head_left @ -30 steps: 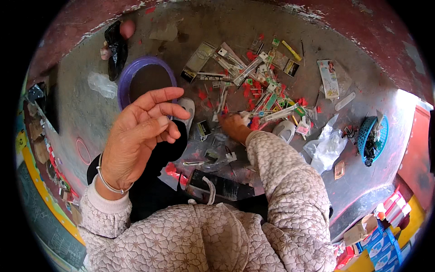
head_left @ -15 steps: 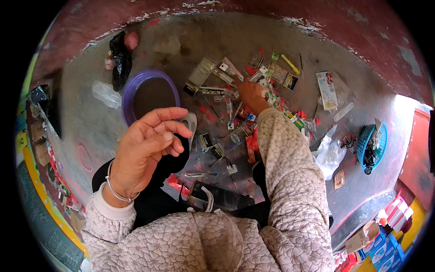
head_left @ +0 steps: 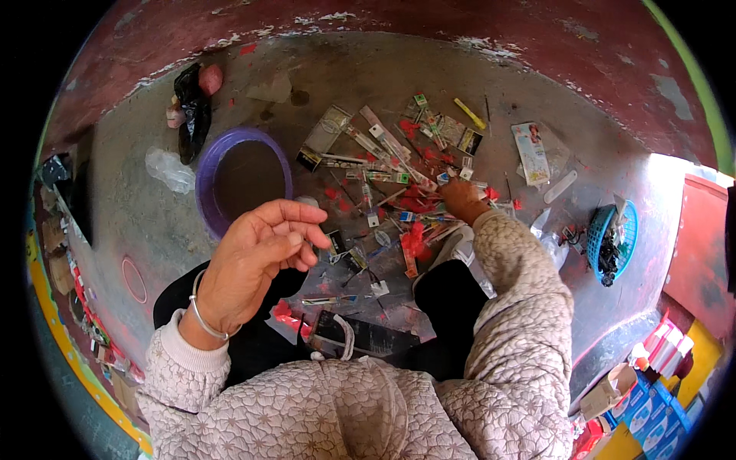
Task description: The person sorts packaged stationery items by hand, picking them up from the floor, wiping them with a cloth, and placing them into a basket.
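My left hand (head_left: 257, 257) hovers above my left knee, fingers loosely curled and apart, with nothing in it. A metal bangle (head_left: 203, 307) circles that wrist. My right hand (head_left: 464, 201) reaches down into a scattered heap of small slim packages on the floor. Its fingertips are hidden among the packages, so its grip does not show. Left of it lies a long clear packet (head_left: 395, 146). Red scraps (head_left: 414, 241) lie between the packages and my shoe (head_left: 458, 247). Beyond the heap is a yellow stick-like item (head_left: 469, 113).
A purple round tub (head_left: 203, 184) stands left of the heap, near a crumpled clear bag (head_left: 170, 169) and a black bag (head_left: 193, 115). To the right are a printed packet (head_left: 531, 153) and a blue basket (head_left: 632, 230). Boxes (head_left: 652, 406) stack at lower right; a red wall (head_left: 399, 19) runs behind.
My right hand has moved right and nearer through the heap. Packages beside it have shifted and spread, and my right shoe now shows. My left hand stays raised in about the same pose.
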Demonstrator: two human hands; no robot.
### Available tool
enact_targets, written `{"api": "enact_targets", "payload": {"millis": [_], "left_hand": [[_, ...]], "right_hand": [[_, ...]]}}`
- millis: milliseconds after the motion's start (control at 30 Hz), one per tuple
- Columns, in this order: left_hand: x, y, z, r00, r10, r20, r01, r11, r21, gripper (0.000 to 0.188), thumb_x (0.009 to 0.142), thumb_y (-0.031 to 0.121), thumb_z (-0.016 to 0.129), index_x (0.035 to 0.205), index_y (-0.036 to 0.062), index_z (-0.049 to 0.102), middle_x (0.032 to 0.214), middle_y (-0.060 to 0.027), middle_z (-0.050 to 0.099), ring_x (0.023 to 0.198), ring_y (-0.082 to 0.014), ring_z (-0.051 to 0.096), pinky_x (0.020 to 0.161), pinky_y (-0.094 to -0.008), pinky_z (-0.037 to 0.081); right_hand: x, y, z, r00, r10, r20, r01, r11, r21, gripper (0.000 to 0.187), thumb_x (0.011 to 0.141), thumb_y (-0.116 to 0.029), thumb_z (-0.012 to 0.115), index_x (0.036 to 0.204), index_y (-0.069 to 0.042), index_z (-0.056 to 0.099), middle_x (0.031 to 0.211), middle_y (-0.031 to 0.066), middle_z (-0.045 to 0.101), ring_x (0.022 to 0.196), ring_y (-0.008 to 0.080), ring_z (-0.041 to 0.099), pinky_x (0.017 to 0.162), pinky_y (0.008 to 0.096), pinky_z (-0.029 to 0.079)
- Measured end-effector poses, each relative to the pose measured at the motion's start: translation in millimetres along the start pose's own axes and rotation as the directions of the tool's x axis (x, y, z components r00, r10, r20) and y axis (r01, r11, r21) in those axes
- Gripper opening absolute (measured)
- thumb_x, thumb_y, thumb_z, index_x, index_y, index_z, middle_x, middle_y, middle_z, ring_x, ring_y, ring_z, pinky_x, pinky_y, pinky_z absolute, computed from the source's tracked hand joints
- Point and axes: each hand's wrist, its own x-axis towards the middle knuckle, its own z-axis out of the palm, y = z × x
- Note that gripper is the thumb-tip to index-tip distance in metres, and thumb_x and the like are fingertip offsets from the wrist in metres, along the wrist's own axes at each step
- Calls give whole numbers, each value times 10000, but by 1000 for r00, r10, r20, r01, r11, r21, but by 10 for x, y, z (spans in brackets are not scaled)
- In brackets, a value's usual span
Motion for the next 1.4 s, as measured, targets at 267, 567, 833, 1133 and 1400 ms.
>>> {"api": "enact_targets", "payload": {"millis": [267,567,833,1133,1400], "left_hand": [[136,-29,63,999,36,12,-38,994,106,275,839,113,526,1087,-5,509,903,-56,601,742,-83,552,685,-192,438],[481,-591,161,995,18,102,-57,919,390,341,843,181,576,1122,-13,543,1007,-50,587,924,-94,513,787,-230,403],[444,-720,408,970,-94,223,-5,914,407,224,882,159,503,937,-36,599,683,-57,608,618,-100,574,590,-219,454],[450,-528,328,973,-215,81,136,826,548,172,851,125,535,846,-25,619,635,-32,581,565,-80,538,541,-199,422],[546,-395,247,948,198,-250,-142,964,226,246,838,140,568,1051,20,537,851,-30,600,687,-70,549,643,-183,438]], "right_hand": [[-542,601,-623,987,120,106,-153,512,845,243,785,-235,599,882,-14,630,856,129,641,722,242,613,641,362,490],[-1066,-442,-1601,981,-175,-85,-20,-526,850,241,863,-195,550,996,-1,603,803,71,616,587,108,556,534,229,473],[-1089,-760,-1730,960,-183,-210,89,-512,854,219,822,-160,605,962,8,597,743,71,606,536,109,558,494,210,464],[-992,-326,-1472,962,-43,-270,239,-343,908,129,780,-123,640,820,-3,614,654,56,590,524,105,553,469,225,436],[-966,-460,-1032,989,-131,-68,-57,-760,647,168,829,-166,600,831,1,584,624,56,559,500,140,532,466,262,458]]}}
